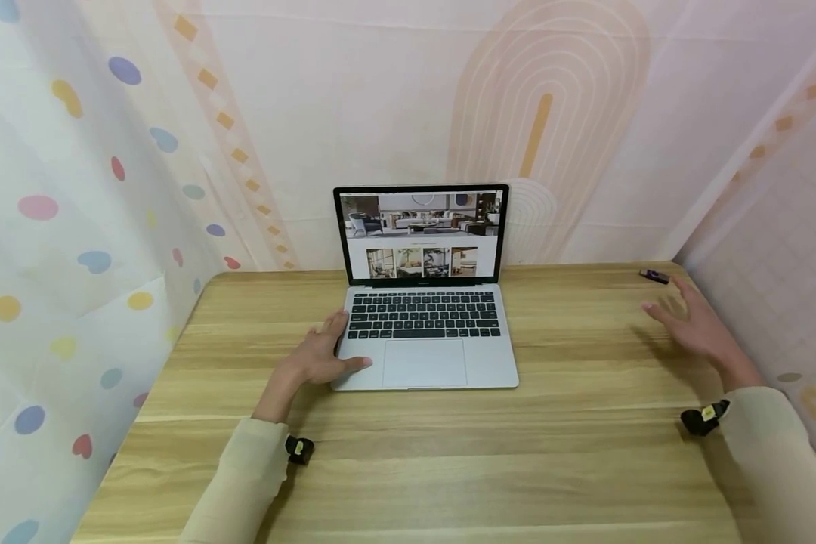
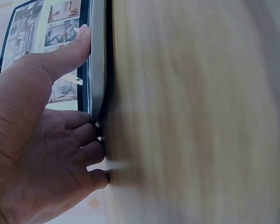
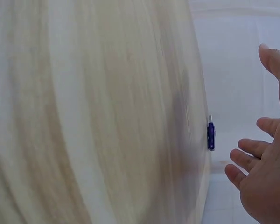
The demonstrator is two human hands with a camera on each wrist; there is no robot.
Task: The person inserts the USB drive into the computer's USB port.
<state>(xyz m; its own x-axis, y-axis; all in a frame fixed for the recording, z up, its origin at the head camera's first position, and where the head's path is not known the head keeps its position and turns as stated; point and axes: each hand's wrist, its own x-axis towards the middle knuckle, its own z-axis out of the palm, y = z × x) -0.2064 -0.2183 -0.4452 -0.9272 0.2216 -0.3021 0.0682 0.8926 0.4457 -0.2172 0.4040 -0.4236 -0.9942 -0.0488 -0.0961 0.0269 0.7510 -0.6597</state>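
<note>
An open silver laptop (image 1: 425, 363) with a lit screen stands on the wooden table. At its left edge is my left hand (image 1: 321, 355), the thumb lying on the palm rest. The left wrist view shows that hand (image 2: 42, 135) holding the laptop's side (image 2: 98, 56), its other fingers curled against the edge by the tabletop. Over at the far right, my right hand (image 1: 695, 323) hovers with fingers spread, holding nothing. Just beyond its fingertips lies a dark purple USB flash drive (image 1: 654, 276). In the right wrist view the drive (image 3: 211, 135) sits apart from the hand (image 3: 266, 158).
The wooden table (image 1: 435, 468) meets a patterned cloth backdrop (image 1: 394, 91) behind the laptop. More cloth hangs at the left (image 1: 75, 227) and the right side (image 1: 782, 249), close to my right hand.
</note>
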